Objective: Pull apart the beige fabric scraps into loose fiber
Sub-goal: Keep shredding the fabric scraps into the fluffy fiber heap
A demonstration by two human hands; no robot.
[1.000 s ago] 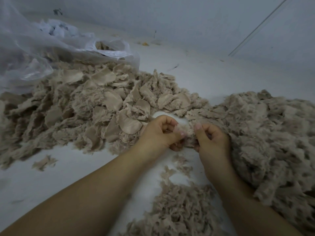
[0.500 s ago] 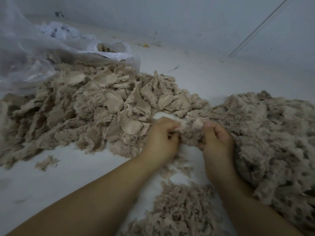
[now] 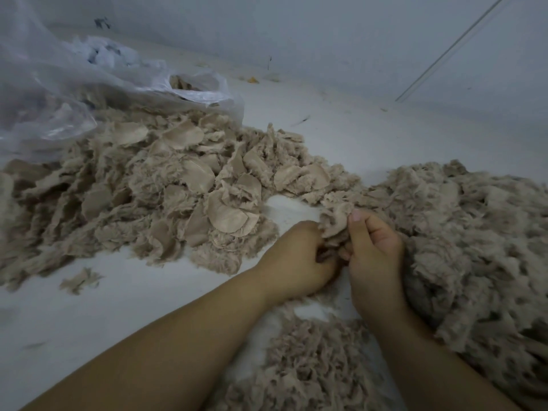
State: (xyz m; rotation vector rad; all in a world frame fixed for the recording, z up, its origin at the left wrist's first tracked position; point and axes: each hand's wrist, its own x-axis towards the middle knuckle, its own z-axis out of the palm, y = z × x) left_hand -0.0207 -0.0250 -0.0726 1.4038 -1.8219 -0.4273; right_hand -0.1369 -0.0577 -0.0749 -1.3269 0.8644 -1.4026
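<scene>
Nearest, below the wrists, a low heap of teased fiber [image 3: 308, 363] lies on the white worktop [image 3: 124, 298]. Above it the two hands meet, knuckles almost touching. The left hand [image 3: 299, 259] has its fingers curled under, gripping the lower part of a beige scrap [image 3: 336, 222]; the right hand [image 3: 375, 250] pinches the same scrap, thumb up against its upper edge and fingers folded behind. The scrap stands bunched between them, its frayed top rising just beyond the fingertips. To the right of the right hand, touching its back, spreads a large mound of loose fiber [image 3: 474, 238]. Left of and beyond the left hand sits the pile of uncut fabric scraps [image 3: 154, 188], with one stray piece [image 3: 78, 280] apart on the worktop. Farther off, a clear plastic bag [image 3: 74, 93] slumps over that pile's far edge, before the wall [image 3: 326, 31].
</scene>
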